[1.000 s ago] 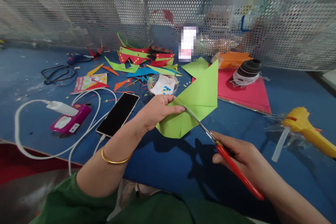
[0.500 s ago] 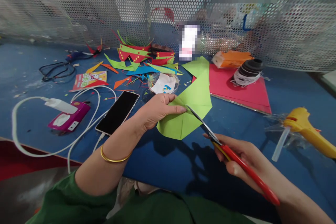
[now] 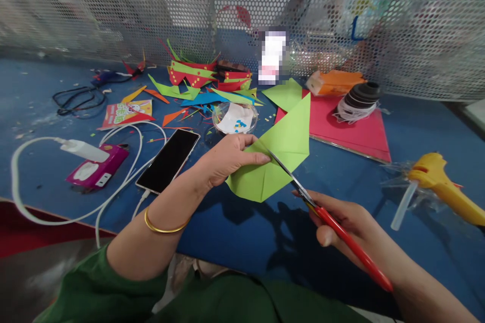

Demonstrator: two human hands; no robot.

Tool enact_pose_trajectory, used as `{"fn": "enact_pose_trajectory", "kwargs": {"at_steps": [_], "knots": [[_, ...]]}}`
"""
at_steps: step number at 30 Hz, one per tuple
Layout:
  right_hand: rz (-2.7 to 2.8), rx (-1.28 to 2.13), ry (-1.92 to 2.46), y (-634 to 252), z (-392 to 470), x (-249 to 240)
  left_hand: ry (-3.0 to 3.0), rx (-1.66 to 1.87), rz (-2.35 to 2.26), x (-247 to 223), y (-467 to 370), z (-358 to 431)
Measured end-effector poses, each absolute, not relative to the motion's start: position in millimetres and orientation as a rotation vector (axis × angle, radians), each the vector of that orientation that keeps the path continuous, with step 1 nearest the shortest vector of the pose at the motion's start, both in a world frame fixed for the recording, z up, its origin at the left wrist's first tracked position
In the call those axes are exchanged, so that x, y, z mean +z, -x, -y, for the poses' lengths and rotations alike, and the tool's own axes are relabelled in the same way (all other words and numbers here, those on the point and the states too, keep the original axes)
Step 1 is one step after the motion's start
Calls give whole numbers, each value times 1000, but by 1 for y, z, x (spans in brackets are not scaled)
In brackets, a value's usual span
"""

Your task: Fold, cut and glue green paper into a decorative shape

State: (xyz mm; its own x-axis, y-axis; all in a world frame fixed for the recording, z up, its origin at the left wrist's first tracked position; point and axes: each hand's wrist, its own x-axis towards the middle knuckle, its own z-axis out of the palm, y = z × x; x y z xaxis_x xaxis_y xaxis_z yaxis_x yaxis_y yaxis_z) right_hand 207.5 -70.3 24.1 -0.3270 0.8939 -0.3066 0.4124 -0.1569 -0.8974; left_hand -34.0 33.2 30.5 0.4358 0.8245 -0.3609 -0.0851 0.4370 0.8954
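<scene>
My left hand [image 3: 237, 159] pinches a creased sheet of lime green paper [image 3: 286, 136] between thumb and fingers, holding it above the blue table. The sheet's lower edge is rounded and its upper right corner comes to a point. A pair of scissors [image 3: 350, 242] with red handles is in my right hand [image 3: 341, 217], and my fingers are wrapped round the grips. The blades lie against the paper just right of my left thumb, at a cut line. How far apart the blades are is hard to see.
Behind the sheet lie another green paper piece [image 3: 284, 92] and a pink-red paper stack [image 3: 352, 136] bearing a black roll with white string [image 3: 358, 103]. A yellow glue gun [image 3: 435, 174] rests at right. Left are a phone [image 3: 168, 161], white cable and purple power strip [image 3: 98, 166].
The paper's upper right part has lifted and opened away along the cut. My right hand's thumb and the scissors' handles have shifted slightly left; my left hand stays nearly in place.
</scene>
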Motion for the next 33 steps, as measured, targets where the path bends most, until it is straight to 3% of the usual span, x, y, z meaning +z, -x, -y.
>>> {"fn": "enact_pose_trajectory", "kwargs": {"at_steps": [25, 33], "knots": [[1800, 1498, 1588, -221, 65, 20, -931, 704, -1001, 34, 40, -39], [2022, 1137, 1751, -230, 66, 29, -980, 821, -1082, 41, 54, -46]]}}
